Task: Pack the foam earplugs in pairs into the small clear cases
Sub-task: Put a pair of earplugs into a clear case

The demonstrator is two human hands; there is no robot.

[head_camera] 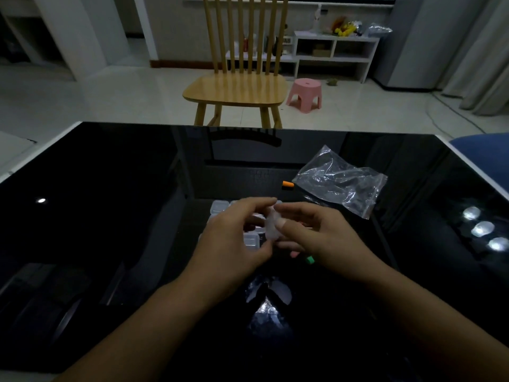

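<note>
We have both forearms reaching in from the near edge, bare, converging toward the middle. Our left hand point(234, 238) is raised, palm turned inward, thumb and forefinger curled into a pinch. Our right hand point(316, 238) faces it, thumb up with the nail showing, fingers bent. The fingertips of the two hands meet, closed together.

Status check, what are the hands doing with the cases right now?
Both hands, left and right, hold one clear case. Orange earplug loose by the bag. Nothing blocking.
</note>
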